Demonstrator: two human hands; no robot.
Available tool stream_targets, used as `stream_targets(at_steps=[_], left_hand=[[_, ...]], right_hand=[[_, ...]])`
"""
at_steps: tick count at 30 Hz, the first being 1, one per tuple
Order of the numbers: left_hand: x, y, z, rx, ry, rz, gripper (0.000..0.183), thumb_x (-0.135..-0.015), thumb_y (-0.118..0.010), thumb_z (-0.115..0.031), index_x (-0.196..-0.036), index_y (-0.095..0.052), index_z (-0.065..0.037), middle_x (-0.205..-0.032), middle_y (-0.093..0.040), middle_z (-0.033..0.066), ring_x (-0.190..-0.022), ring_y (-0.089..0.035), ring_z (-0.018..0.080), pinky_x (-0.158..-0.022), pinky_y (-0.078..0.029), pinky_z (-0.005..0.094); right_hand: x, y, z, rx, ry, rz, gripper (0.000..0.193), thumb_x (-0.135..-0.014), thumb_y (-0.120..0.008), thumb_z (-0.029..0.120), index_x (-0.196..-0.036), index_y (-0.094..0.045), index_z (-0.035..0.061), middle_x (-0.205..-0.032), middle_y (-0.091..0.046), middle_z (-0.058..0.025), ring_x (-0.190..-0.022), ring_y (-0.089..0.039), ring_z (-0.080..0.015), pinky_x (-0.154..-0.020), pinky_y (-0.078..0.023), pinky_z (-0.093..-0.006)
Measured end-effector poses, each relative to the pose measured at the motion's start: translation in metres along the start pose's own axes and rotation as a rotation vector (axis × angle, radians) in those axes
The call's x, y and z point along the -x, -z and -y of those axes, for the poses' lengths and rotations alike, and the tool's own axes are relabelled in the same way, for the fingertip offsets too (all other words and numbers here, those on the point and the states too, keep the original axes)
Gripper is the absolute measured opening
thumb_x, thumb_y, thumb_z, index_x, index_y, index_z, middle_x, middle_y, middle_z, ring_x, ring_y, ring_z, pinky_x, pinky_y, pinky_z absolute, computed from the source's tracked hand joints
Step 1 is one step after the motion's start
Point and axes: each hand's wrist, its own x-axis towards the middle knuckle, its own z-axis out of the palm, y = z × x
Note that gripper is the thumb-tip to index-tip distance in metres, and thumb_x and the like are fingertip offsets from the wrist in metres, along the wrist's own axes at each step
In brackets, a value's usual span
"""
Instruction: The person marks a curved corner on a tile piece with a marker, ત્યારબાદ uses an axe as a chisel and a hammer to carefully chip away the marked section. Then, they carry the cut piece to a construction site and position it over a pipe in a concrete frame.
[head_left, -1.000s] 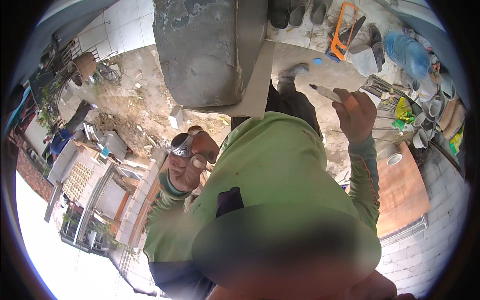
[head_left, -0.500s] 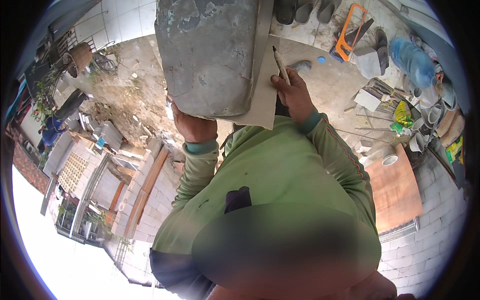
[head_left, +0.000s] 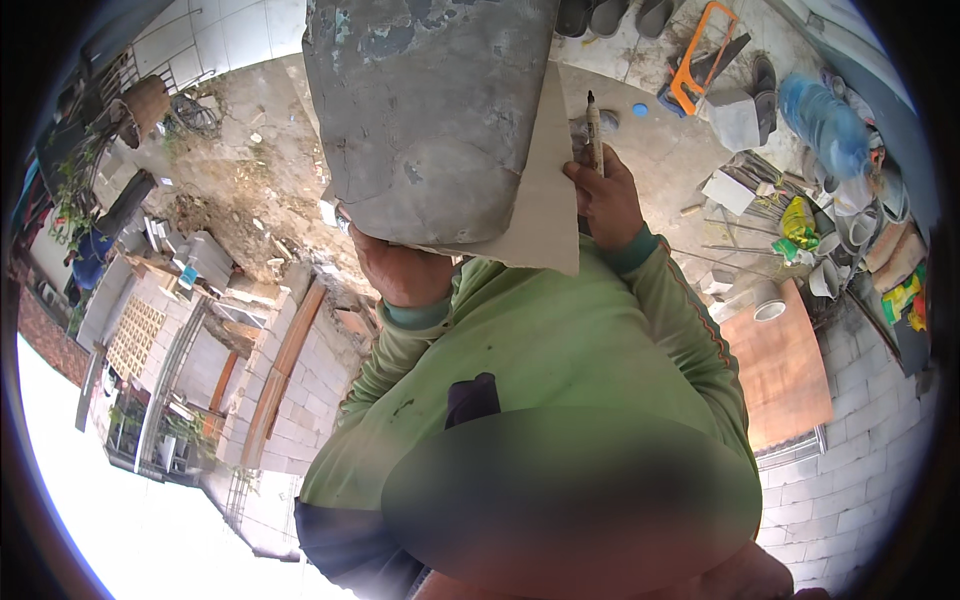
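Observation:
A worn grey slab (head_left: 430, 150) with rounded corners, cracks and flaking patches lies over a plain beige sheet (head_left: 548, 205), stiff like cardboard. The sheet's right side and near corner stick out from under it. My left hand (head_left: 402, 268) is closed at the near left corner of this stack, its fingers partly hidden underneath. Just off the sheet's right edge, my right hand (head_left: 612, 200) pinches a pale marker pen (head_left: 595, 135), dark tip pointing up and away from me. Whether the right fingers also touch the sheet, I cannot tell.
On the right lie an orange hacksaw (head_left: 692, 65), a large blue water bottle (head_left: 825, 125), metal rods and white pots. Dark sandals (head_left: 608, 17) sit at the far edge. A brown board (head_left: 775, 375) is at lower right; block walls and timber (head_left: 285, 370) stand at left.
The slab and sheet have turned slightly, the sheet's near corner shifting right. My left hand has moved right and a little nearer. My right hand has moved right, the pen now more upright.

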Motion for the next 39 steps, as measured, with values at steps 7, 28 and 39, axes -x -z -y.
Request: stream_targets(at_steps=[7, 28, 39], left_hand=[[-0.009, 0.024, 0.0, -0.872, -0.486, 0.168, 0.054, -0.094, -0.056, -0.024, -0.14, -0.038, -0.001, -0.137, -0.048, 0.017, -0.123, -0.052, 0.0274, -0.1, -0.046, 0.0411], [0.014, 0.046, -0.018, -1.064, -0.873, -0.433, 0.05, -0.093, -0.054, -0.024, -0.134, -0.045, 0.004, -0.131, -0.054, 0.018, -0.114, -0.058, 0.0283, -0.092, -0.052, 0.0416], [0.042, 0.049, -0.017, -1.212, -0.939, -0.533, 0.051, -0.092, -0.056, -0.027, -0.132, -0.047, 0.004, -0.13, -0.055, 0.018, -0.112, -0.059, 0.028, -0.09, -0.051, 0.0403]], right_hand=[[-0.019, 0.046, -0.001, 0.122, 0.066, -0.164, 0.021, -0.091, -0.058, 0.014, -0.108, -0.05, 0.0048, -0.07, -0.048, 0.0005, -0.053, -0.038, -0.0054, -0.046, -0.031, -0.0225], [-0.494, 0.168, -0.106, 1.338, 0.26, -0.119, 0.032, -0.087, -0.058, 0.031, -0.114, -0.063, 0.0137, -0.113, -0.066, -0.0166, -0.108, -0.062, -0.0353, -0.09, -0.05, -0.0473], [-0.578, 0.147, -0.137, 1.363, 0.208, -0.034, 0.032, -0.088, -0.058, 0.025, -0.115, -0.064, 0.0088, -0.113, -0.066, -0.0184, -0.108, -0.063, -0.036, -0.09, -0.051, -0.0457]])
